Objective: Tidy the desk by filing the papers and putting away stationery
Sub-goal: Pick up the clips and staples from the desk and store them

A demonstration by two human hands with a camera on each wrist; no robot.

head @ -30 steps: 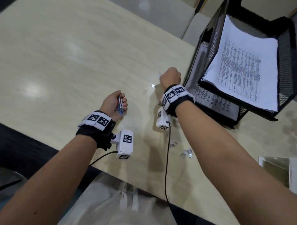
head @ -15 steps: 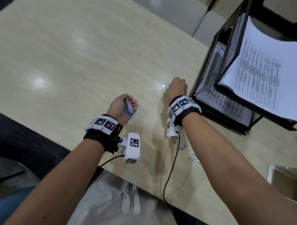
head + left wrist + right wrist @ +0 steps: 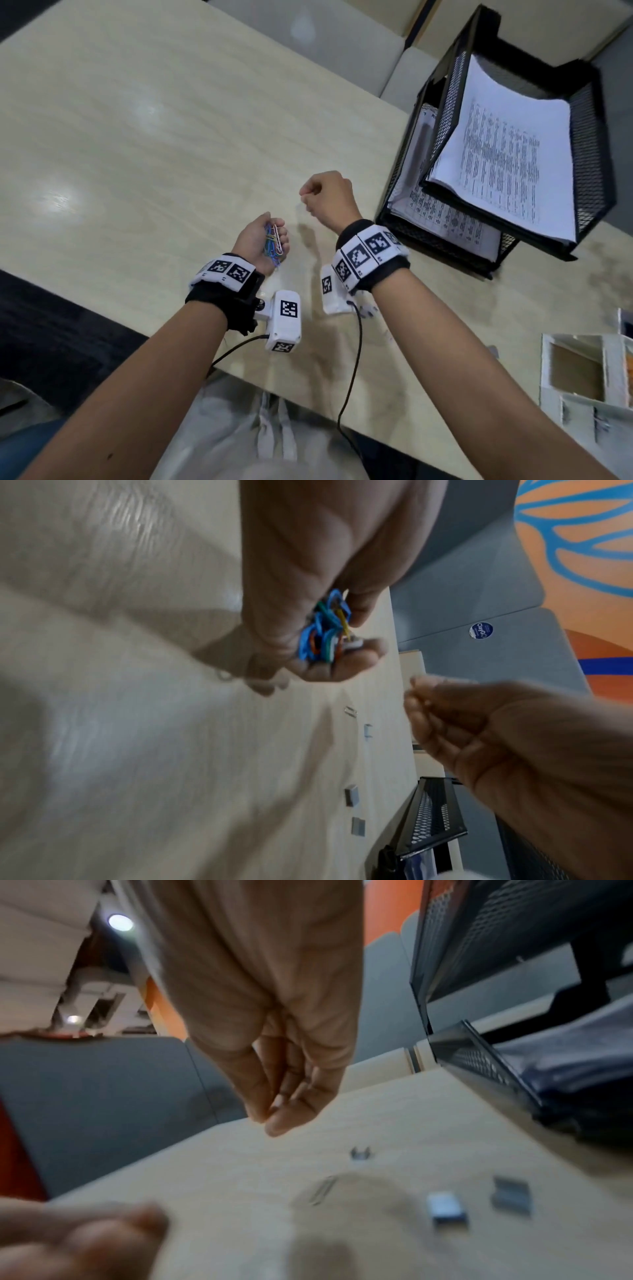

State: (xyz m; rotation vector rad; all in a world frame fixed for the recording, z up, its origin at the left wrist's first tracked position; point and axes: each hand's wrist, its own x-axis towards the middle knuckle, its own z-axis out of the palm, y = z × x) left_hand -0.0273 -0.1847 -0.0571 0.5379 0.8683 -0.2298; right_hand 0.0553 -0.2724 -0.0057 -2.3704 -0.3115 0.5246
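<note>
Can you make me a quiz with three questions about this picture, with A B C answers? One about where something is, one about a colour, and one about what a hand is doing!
1. Where is the black paper tray?
A. on the person's right
B. on the person's left
C. on the floor

2. What colour is the desk?
A. red
B. pale wood
C. black

3. What is the left hand doing?
A. lying flat on the desk
B. holding a pen
C. holding a bunch of paper clips

Answers:
1. A: in the head view the tray stands beyond the right hand.
2. B: the top is light with a wood grain.
3. C: the fingers curl round the coloured clips.
</note>
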